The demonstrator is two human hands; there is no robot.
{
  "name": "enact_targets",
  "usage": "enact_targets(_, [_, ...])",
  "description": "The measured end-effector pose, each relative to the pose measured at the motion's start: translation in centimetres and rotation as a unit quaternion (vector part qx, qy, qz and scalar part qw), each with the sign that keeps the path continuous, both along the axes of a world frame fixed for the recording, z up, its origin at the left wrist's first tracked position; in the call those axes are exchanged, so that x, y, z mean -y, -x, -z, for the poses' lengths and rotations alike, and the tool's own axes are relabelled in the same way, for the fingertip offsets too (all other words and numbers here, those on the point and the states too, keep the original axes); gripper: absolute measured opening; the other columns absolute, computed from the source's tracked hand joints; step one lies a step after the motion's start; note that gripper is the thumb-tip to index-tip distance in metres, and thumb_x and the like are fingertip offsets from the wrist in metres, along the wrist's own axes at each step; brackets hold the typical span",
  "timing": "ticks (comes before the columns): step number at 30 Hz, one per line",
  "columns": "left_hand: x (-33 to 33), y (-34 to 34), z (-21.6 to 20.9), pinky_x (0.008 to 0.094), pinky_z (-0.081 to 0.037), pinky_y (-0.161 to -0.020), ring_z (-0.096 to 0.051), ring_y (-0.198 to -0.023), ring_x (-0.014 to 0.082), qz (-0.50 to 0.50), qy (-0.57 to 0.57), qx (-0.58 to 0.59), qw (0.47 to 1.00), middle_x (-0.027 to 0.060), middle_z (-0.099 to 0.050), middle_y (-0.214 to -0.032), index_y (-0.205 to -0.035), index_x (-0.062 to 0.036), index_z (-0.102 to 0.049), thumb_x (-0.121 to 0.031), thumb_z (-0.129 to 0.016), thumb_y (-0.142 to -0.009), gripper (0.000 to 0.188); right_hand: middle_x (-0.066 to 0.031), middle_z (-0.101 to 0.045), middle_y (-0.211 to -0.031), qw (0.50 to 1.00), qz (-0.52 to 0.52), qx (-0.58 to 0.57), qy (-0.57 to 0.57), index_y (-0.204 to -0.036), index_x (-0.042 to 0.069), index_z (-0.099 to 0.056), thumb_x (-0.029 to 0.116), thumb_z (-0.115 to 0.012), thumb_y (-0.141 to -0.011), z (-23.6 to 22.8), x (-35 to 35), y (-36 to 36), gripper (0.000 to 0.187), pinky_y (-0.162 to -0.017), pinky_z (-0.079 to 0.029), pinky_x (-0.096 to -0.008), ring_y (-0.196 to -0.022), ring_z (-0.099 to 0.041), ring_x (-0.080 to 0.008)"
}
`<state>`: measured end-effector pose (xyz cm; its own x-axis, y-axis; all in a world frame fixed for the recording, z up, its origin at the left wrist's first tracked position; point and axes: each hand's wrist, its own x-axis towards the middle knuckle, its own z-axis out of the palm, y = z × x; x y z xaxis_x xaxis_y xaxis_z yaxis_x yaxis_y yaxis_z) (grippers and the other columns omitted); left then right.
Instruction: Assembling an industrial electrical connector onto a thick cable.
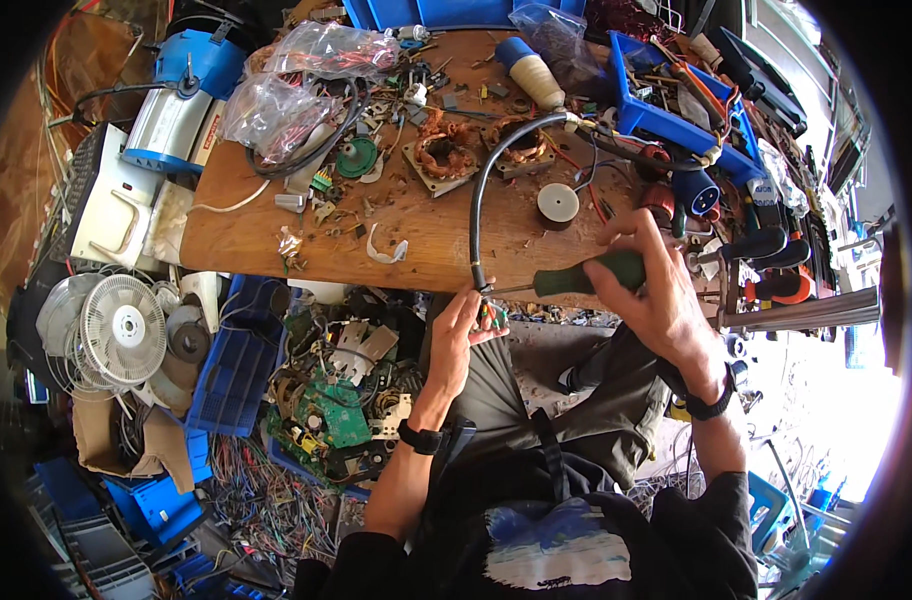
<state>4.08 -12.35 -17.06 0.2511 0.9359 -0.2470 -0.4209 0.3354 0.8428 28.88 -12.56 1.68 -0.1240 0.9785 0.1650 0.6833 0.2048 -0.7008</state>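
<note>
- Now, the green-handled screwdriver [588, 280] lies almost level across the space just off the near edge of the wooden bench [316, 240]; its long axis runs left to right, tilting slightly upward in view toward the handle, and its shaft points left at the lower end of the black cable [479, 195].
- The right hand [661, 290] is closed around the screwdriver's handle, thumb along the near side.
- The left hand [454, 335] has a narrow grip, fingers and thumb pinching the cable end, where short coloured wires [492, 317] show; whether the screwdriver tip touches anything there, I cannot tell.
- From that hand the cable runs away from the person over the bench edge, then bends right toward the far side.
- At the bench's right, a blue tray [628, 112] holds a jumble of wires and small parts.
- At the far edge stands a blue bin [416, 14], its contents out of sight.
- Clear plastic bags [331, 52] on the bench's left hold reddish wires.
- Below the bench, green circuit boards [338, 412] and metal pieces pile up beside a tilted blue crate [221, 385].
- A cardboard box [166, 450], further left, holds dark cable-like pieces.
</note>
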Motion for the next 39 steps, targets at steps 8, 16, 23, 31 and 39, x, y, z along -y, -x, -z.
enact_targets(8, [0.0, -0.1, -0.4, 0.0436, -0.068, -0.092, -0.057, -0.086, 0.0077, -0.002, -0.010, -0.022, 1.000, -0.0010, -0.057, -0.093, -0.151, -0.0027, -0.063, -0.037, -0.055, -0.118, 0.049, -0.0243, -0.075, -0.100, 0.997, -0.057, 0.059, -0.001, -0.121, 0.003, -0.058, 0.023, -0.078, -0.101, -0.9, 1.2, -0.3, 0.034, -0.079, -0.057, -0.0524, -0.095, -0.074, -0.0477])
enact_targets(16, [0.1, -0.2, -0.1, 0.0448, -0.069, -0.091, -0.056, -0.084, 0.0064, -0.013, -0.010, -0.025, 1.000, -0.0010, -0.058, -0.093, -0.150, -0.0014, -0.063, -0.039, -0.057, -0.117, 0.050, -0.0214, -0.075, -0.092, 0.976, -0.152, 0.060, -0.143, -0.122, 0.002, -0.061, 0.023, -0.078, -0.102, -0.9, 0.7, -0.2, 0.034, -0.078, -0.056, -0.0508, -0.087, -0.074, -0.0465])
enact_targets(23, [-0.1, -0.2, -0.1, 0.0456, -0.069, -0.091, -0.055, -0.083, 0.0069, -0.017, -0.009, -0.027, 0.999, -0.0014, -0.056, -0.092, -0.150, -0.0018, -0.063, -0.038, -0.056, -0.117, 0.050, -0.0207, -0.075, -0.102, 0.996, -0.054, 0.052, -0.053, -0.127, 0.004, -0.060, 0.019, -0.080, -0.100, 0.2, 1.4, -0.5, 0.037, -0.080, -0.057, -0.0520, -0.094, -0.074, -0.0452])
enact_targets(31, [-0.1, -0.4, -0.2, 0.0466, -0.069, -0.090, -0.056, -0.084, 0.0078, -0.025, -0.009, -0.029, 0.999, -0.0013, -0.056, -0.090, -0.138, -0.0007, -0.068, -0.041, -0.057, -0.116, 0.047, -0.0199, -0.072, -0.107, 0.995, -0.074, 0.037, -0.052, -0.132, 0.003, -0.059, 0.019, -0.081, -0.099, 1.0, 1.2, -1.3, 0.043, -0.089, -0.055, -0.0510, -0.104, -0.070, -0.0442])
enact_targets(39, [-0.2, -0.1, -0.3, 0.0396, -0.069, -0.086, -0.061, -0.082, 0.0083, -0.037, 0.004, 0.000, 0.999, 0.0005, -0.061, -0.092, -0.123, -0.0018, -0.070, -0.039, -0.060, -0.116, 0.039, -0.0222, -0.068, -0.117, 0.981, -0.183, 0.038, -0.061, -0.129, 0.003, -0.059, 0.018, -0.080, -0.101, -0.7, 0.9, -1.3, 0.038, -0.087, -0.057, -0.0485, -0.108, -0.073, -0.0414])
